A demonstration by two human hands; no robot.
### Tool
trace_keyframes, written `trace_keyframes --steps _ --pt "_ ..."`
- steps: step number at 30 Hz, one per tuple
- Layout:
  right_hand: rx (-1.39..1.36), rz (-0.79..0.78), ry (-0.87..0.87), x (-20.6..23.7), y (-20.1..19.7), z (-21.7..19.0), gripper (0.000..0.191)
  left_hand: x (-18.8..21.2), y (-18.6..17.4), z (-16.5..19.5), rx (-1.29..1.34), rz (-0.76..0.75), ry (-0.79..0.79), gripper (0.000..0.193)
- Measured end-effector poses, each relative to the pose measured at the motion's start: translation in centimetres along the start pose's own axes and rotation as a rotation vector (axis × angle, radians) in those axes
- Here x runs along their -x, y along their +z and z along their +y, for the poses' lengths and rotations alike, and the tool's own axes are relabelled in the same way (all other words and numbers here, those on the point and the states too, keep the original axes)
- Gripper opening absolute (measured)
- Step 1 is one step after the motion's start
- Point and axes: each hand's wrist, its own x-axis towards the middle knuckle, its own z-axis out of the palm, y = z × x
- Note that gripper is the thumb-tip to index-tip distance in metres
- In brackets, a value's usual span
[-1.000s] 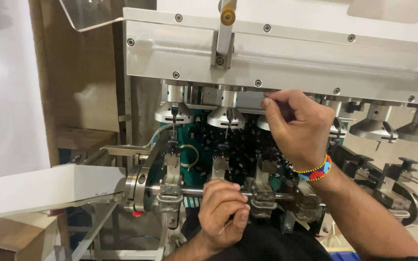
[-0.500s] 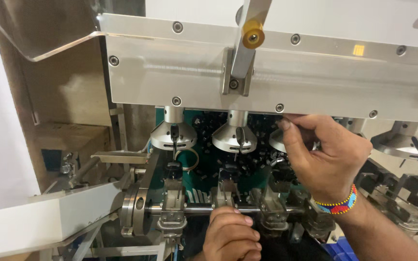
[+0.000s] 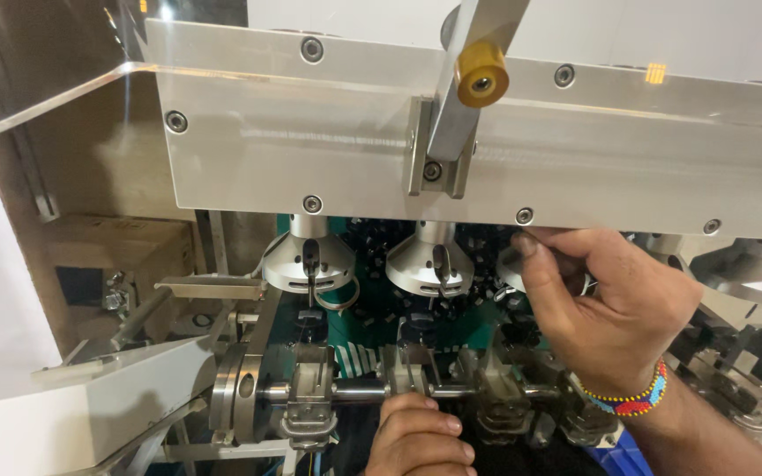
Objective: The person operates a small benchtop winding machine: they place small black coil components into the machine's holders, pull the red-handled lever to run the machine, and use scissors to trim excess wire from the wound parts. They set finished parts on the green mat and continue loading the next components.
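Nearest to me, at the bottom of the view, my left hand is curled into a loose fist against the horizontal steel shaft that carries a row of metal clamp blocks. The knuckles hide the fingertips, so I cannot tell whether it actually grips anything or only rests there.

A little farther in, my right hand, with a beaded wristband at the wrist, reaches up under the machine. Its thumb and forefinger are pinched narrow on a small metal part right at the third conical spindle head, which my fingers mostly cover. What the pinched piece is, I cannot make out. The two spindle heads to the left hang free, each with a thin hook below.

Behind them sits a dark cluster of black knobs on green, and above everything the clear guard plate, bolted on, with a yellow knob on a lever.

I judge I am mid-adjustment at that third head: fingers set, fine work underway. The next move, I think, calls for a small, steady pinch-and-turn or pull, with my left hand keeping the shaft from shifting.
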Motion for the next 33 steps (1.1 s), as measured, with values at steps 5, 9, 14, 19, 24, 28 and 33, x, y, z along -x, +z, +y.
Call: trace_keyframes --steps 5,9,14,19,24,28,33 --pt "-0.009 0.004 0.015 -0.41 -0.06 -0.32 0.005 0.15 -0.19 0.06 -0.006 -0.046 -0.011 0.018" --pt "-0.013 -0.007 -0.023 -0.79 -0.14 -0.68 0.006 0.28 -0.43 -0.37 -0.013 -0.075 -0.010 0.017" --pt "0.015 -0.019 0.040 -0.96 -0.04 -0.85 0.006 0.49 -0.36 -0.53 -0.019 -0.085 -0.023 0.016" --pt "0.015 -0.020 0.019 -1.00 -0.07 -0.82 0.006 0.42 -0.27 -0.54 -0.013 -0.071 0.003 0.014" --pt "-0.020 -0.012 -0.013 -0.80 0.00 -0.69 0.007 0.16 -0.33 -0.79 -0.006 -0.096 0.047 0.014" --pt "-0.062 -0.043 0.007 -0.60 0.05 -0.42 0.010 0.27 -0.18 -0.53 0.001 -0.038 0.039 0.013" --pt "0.025 -0.119 -0.122 -0.55 -0.22 -0.29 0.017 -0.28 -0.32 -0.70 0.018 -0.038 0.101 0.012"
